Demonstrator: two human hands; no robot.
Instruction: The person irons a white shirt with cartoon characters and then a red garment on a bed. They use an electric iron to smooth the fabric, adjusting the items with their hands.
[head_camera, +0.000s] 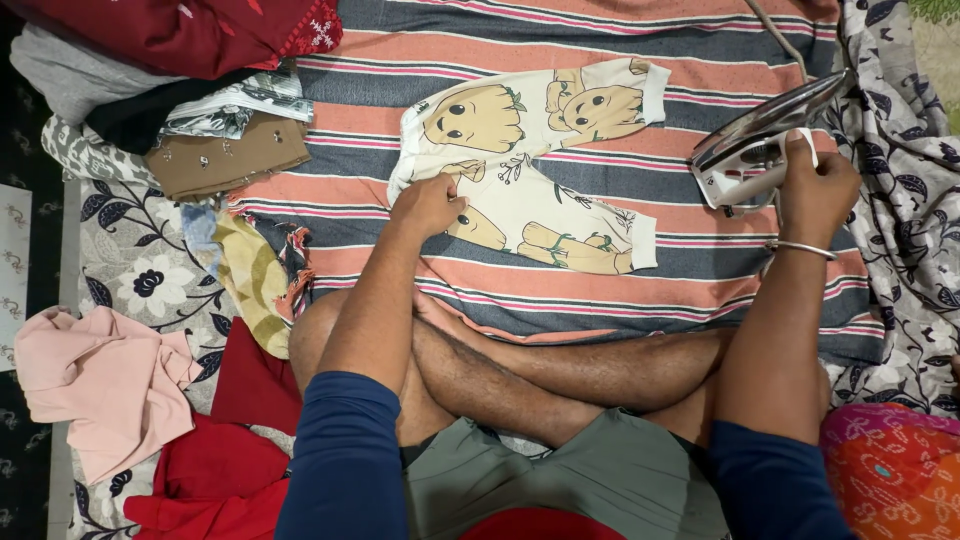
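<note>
While beside clothes piles (170, 110), iron (760, 145) in right hand (815, 190).

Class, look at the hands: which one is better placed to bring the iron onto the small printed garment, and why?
The right hand: it already grips the iron beside the garment. The left hand lies flat on the garment's edge, holding it down.
</note>
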